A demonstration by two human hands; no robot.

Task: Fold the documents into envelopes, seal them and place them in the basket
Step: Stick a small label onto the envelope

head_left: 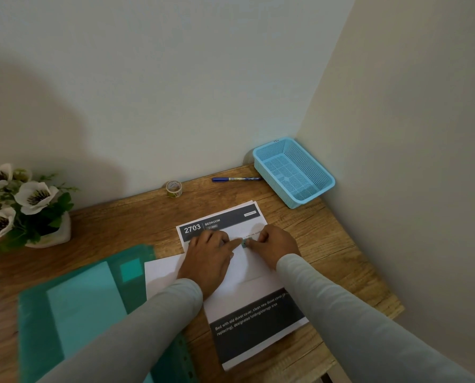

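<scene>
Your left hand (pixel 208 261) lay flat on a white envelope (pixel 241 268) that rested on the stack of documents (pixel 258 324). Its fingers were spread and closed on nothing, and the forefinger pressed toward a small teal piece (pixel 244 242) at the envelope's upper edge. Your right hand (pixel 276 244) had its fingertips together on that same piece; whether it was tape or a sticker I cannot tell. So I judge you were at the sealing step of one envelope.

The basket (pixel 294 172) stood in the far right corner of the tabletop (pixel 341 244), well apart from your hands, and it looked empty. No envelope was placed yet, as far as the view showed. Printed sheets were under the envelope, so more folding and filling probably remained.

A tape roll (pixel 173 188) and a blue pen (pixel 236 179) lay near the wall, beyond the documents. A green folder (pixel 73 305) covered the left part, with flowers (pixel 18 200) behind it. Nothing stood between the envelope and the basket; only the pen lay just beside the basket's left end.
</scene>
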